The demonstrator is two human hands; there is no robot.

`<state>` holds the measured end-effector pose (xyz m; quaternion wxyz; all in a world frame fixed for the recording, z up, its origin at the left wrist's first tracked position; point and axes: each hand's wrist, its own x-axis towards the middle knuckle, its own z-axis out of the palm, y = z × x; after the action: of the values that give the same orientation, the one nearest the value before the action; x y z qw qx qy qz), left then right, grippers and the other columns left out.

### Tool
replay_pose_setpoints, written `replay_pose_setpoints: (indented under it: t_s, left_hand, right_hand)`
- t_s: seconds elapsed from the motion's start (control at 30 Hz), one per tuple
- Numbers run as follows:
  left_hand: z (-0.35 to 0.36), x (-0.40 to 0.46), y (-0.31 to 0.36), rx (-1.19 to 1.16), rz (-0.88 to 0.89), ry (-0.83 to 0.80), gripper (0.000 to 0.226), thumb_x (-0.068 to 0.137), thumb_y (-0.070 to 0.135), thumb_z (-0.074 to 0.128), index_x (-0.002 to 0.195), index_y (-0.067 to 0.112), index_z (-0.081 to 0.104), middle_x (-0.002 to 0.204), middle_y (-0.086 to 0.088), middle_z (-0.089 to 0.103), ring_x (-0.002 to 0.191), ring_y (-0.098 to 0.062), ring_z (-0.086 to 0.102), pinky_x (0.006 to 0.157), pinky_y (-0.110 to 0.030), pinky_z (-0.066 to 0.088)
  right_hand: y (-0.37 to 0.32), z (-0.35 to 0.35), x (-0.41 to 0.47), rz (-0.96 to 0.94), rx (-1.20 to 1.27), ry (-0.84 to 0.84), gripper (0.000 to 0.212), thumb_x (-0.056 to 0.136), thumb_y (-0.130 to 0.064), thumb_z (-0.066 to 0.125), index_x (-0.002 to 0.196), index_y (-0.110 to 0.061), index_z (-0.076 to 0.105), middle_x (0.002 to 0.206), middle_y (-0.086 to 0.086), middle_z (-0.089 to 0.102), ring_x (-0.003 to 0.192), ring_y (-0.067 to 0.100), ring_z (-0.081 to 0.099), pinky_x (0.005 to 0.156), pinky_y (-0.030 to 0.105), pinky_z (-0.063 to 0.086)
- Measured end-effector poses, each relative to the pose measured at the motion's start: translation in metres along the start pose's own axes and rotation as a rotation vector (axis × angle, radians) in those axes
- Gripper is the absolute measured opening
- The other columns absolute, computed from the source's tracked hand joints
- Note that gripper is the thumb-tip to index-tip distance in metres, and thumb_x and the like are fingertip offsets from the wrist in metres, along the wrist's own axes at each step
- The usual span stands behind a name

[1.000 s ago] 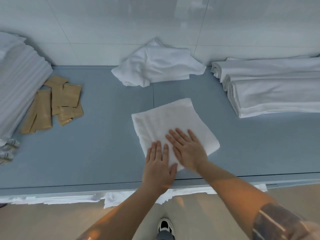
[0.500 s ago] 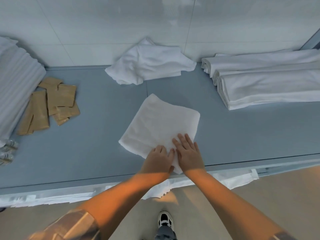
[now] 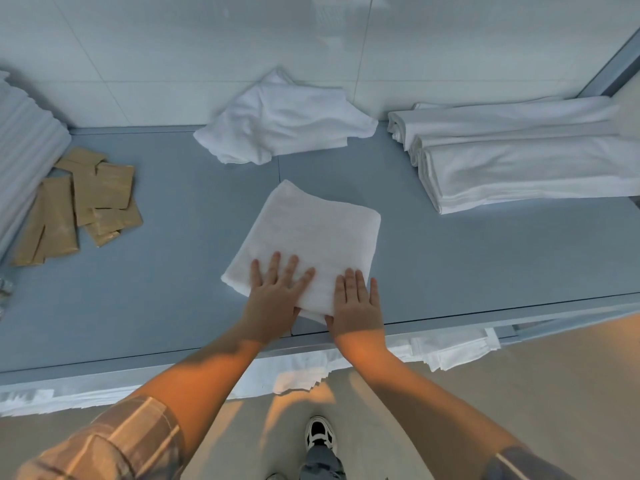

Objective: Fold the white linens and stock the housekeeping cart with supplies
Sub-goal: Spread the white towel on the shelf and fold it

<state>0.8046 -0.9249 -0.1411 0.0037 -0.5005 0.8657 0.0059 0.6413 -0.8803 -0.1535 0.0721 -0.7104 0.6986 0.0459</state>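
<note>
A folded white towel (image 3: 311,233) lies as a square on the grey-blue counter (image 3: 173,289), close to the front edge. My left hand (image 3: 277,299) presses flat on its near left part, fingers spread. My right hand (image 3: 356,303) lies flat on its near right corner, fingers straight and together. An unfolded white cloth (image 3: 287,123) sits crumpled against the back wall. Folded white linens (image 3: 519,157) are stacked at the right.
Several brown paper packets (image 3: 79,202) lie at the left beside a stack of striped white linen (image 3: 24,157). White sheets (image 3: 450,348) stick out from a shelf under the counter edge. My shoe (image 3: 320,436) shows on the beige floor.
The towel has been turned on the counter, and my hands slid apart from its middle to its near corners, now pressing flat on it.
</note>
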Motion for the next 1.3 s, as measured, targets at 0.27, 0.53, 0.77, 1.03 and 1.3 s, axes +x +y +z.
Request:
replay_pose_setpoints:
  t_s: [0.27,0.53,0.77,1.03,1.3]
  left_hand:
    - [0.017,0.004,-0.021,-0.033,-0.125,-0.094,0.074,0.092,0.003,0.033,0.15,0.037,0.0,0.16,-0.015,0.001,0.146,-0.037,-0.001,0.114,-0.056,-0.002]
    - [0.026,-0.002,-0.035,-0.009,-0.133,-0.175,0.086,0.092,0.014,0.041,0.143,0.049,-0.019,0.159,-0.002,-0.018,0.146,-0.026,-0.015,0.104,-0.071,0.004]
    - [0.019,-0.008,-0.052,0.007,-0.147,-0.289,0.094,0.091,0.032,0.045,0.134,0.045,-0.037,0.155,-0.008,-0.03,0.142,-0.032,-0.026,0.107,-0.07,-0.001]
    - [-0.001,0.026,0.0,-0.254,-0.34,-0.298,0.086,0.088,0.069,0.023,0.152,0.019,-0.003,0.158,-0.022,-0.007,0.145,-0.037,-0.01,0.107,-0.067,-0.006]
    - [0.022,0.014,0.039,-0.232,-0.503,-0.043,0.099,0.079,0.073,0.02,0.15,0.004,0.021,0.156,-0.026,0.012,0.143,-0.047,0.001,0.106,-0.071,-0.009]
  right_hand:
    - [0.002,-0.004,0.01,-0.179,-0.033,0.016,0.057,0.1,-0.007,0.023,0.152,-0.007,-0.001,0.16,0.017,0.002,0.147,0.033,-0.002,0.118,0.044,-0.005]
    - [0.011,0.003,0.002,-0.243,-0.088,-0.1,0.074,0.094,0.001,0.029,0.15,-0.012,-0.017,0.157,0.017,-0.02,0.145,0.032,-0.02,0.116,0.041,-0.014]
    - [-0.001,-0.011,-0.014,-0.265,-0.101,-0.261,0.093,0.086,-0.016,0.046,0.147,-0.012,-0.025,0.152,0.018,-0.031,0.14,0.033,-0.031,0.117,0.046,-0.013]
    - [0.007,-0.035,0.028,-0.3,0.277,0.285,0.025,0.086,-0.008,0.057,0.109,-0.007,0.068,0.104,0.013,0.068,0.101,0.034,0.06,0.091,0.041,0.046]
    - [0.059,-0.007,0.07,-0.3,-0.016,0.027,0.055,0.101,-0.047,0.021,0.151,-0.037,0.002,0.161,-0.005,-0.003,0.148,0.016,-0.007,0.119,0.036,-0.009]
